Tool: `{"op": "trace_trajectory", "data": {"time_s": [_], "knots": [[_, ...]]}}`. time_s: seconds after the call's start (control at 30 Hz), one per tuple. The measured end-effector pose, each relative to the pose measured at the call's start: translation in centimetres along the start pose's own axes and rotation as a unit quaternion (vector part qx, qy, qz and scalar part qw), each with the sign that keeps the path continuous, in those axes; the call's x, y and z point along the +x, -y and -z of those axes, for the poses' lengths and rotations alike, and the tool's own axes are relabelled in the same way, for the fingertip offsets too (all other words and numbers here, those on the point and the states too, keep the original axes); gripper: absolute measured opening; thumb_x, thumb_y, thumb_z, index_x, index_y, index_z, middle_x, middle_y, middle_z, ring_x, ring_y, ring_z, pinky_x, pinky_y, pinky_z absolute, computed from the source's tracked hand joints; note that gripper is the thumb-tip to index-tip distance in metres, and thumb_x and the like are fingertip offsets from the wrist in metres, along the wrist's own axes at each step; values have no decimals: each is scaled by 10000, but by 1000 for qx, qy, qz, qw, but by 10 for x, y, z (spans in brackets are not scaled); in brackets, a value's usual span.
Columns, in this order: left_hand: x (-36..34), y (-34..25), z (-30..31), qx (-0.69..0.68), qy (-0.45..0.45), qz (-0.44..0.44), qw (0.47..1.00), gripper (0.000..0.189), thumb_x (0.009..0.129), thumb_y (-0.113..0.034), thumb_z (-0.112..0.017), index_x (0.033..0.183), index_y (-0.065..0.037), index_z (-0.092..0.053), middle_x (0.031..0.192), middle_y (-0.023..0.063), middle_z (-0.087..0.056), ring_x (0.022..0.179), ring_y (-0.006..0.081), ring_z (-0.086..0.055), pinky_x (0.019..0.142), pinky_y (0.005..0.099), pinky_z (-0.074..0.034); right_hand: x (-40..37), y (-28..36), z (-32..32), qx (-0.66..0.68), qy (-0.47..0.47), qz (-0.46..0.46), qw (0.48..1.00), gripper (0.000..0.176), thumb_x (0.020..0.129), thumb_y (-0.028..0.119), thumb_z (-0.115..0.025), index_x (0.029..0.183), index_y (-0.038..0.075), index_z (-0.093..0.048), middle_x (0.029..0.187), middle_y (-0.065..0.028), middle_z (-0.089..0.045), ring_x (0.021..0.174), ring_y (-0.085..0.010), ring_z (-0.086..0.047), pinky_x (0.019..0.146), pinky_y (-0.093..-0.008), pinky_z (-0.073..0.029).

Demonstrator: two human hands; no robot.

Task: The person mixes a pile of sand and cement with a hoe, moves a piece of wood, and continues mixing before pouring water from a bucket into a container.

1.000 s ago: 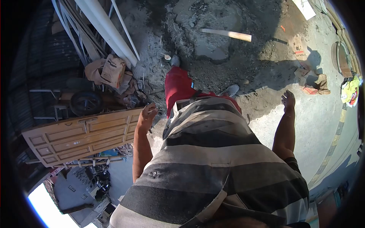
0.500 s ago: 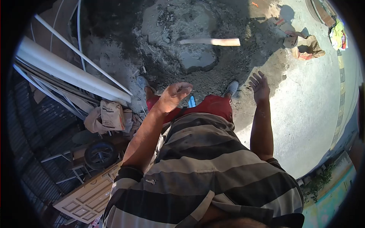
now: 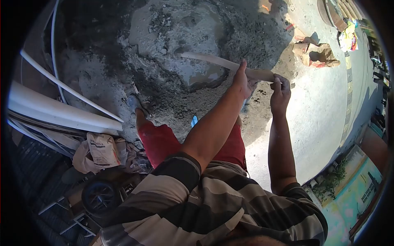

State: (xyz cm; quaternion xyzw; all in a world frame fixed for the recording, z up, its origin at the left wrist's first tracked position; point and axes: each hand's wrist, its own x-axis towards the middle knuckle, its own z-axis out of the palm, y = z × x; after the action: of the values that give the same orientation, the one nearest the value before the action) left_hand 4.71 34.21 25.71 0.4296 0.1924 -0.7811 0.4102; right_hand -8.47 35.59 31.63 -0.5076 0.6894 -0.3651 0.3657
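One long, pale wooden handle [image 3: 213,60] slants toward wet grey cement [image 3: 201,33], clasped by left hand [image 3: 243,84] nearer it, right hand [image 3: 281,91] farther.

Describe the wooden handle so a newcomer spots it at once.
Find the wide patch of wet gray mix at top center. The wooden handle slants from there down rightward, past the left hand to the right hand at its end. Unlike the white pipes at picture left, it is tan.
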Motion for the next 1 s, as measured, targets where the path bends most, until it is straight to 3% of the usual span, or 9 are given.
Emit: {"op": "trace_trajectory", "data": {"time_s": [0.07, 0.17, 0.3, 0.5, 0.57, 0.67, 0.73, 0.83, 1.0], "knots": [[24, 12, -3, -188, -49, -83, 977, 519, 852, -434, -640, 1127, -32, -461, 917, 113, -555, 833, 251, -594, 770, 403, -504, -1, 11, 2, -27, 62, -11, 998, 217, 928, 210, -552, 955, 0, -600, 806, -73, -621, 700, -134, -585, 648, -269, -471], [10, 31, 40, -196, -104, -70, 973, 271, 855, -200, -640, 994, -44, -467, 795, 85, -535, 703, 232, -594, 660, 383, -523, -20, 4, 10, -5, 203, -94, 975, 200, 918, 193, -559, 846, 9, -592, 727, -45, -602, 655, -123, -569, 628, -258, -461], [-44, 61, 164, -66, -127, -35, 989, 184, 828, -114, -582, 966, -44, -482, 779, 83, -511, 649, 209, -557, 636, 385, -519, -62, -47, -37, 9, 382, -224, 896, 215, 904, 220, -581, 847, 13, -589, 767, -46, -595, 707, -123, -551, 665, -272, -456], [-87, 62, 237, -13, -139, -31, 990, 313, 824, -76, -556, 1103, -57, -416, 764, 52, -500, 588, 167, -551, 569, 367, -530, -62, -164, -237, -44, 462, -260, 847, 468, 831, 275, -673, 1151, -51, -567, 973, -144, -636, 911, -215, -600, 802, -353, -476], [-89, 65, 245, 3, -130, -54, 990, 298, 823, -49, -541, 1093, -40, -415, 765, 56, -511, 580, 167, -567, 555, 359, -527, -54, -164, -309, 36, 498, -345, 795, 460, 839, 274, -668, 1199, 27, -521, 961, -77, -589, 891, -166, -571, 733, -341, -479], [-90, 69, 266, 92, -153, -41, 983, 279, 829, -45, -527, 1080, -12, -412, 751, 67, -522, 554, 169, -586, 552, 340, -521, -43, -198, -402, -83, 449, -294, 840, 443, 835, 251, -672, 1183, 21, -522, 917, -79, -586, 828, -187, -590, 700, -373, -495], [-92, 72, 300, 104, -151, -49, 982, 248, 838, -47, -535, 1054, -18, -417, 741, 57, -517, 543, 168, -580, 530, 324, -510, -33, -206, -437, -14, 438, -454, 775, 393, 826, 219, -671, 1131, 19, -526, 870, -82, -579, 735, -194, -596, 629, -376, -502], [-91, 82, 320, 131, -155, -64, 977, 264, 831, -74, -576, 1046, -7, -438, 751, 69, -551, 545, 164, -588, 526, 312, -507, -48, -219, -436, -37, 440, -367, 818, 287, 820, 181, -660, 1028, 35, -528, 825, -73, -566, 662, -193, -588, 564, -370, -494], [-89, 82, 329, 405, -220, -123, 879, 425, 774, -186, -666, 1105, -12, -464, 836, 174, -622, 784, 343, -641, 698, 425, -503, -23, -191, -399, 86, 382, -353, 850, 228, 806, 128, -638, 979, 72, -500, 790, -45, -527, 643, -174, -558, 563, -347, -482]]}}
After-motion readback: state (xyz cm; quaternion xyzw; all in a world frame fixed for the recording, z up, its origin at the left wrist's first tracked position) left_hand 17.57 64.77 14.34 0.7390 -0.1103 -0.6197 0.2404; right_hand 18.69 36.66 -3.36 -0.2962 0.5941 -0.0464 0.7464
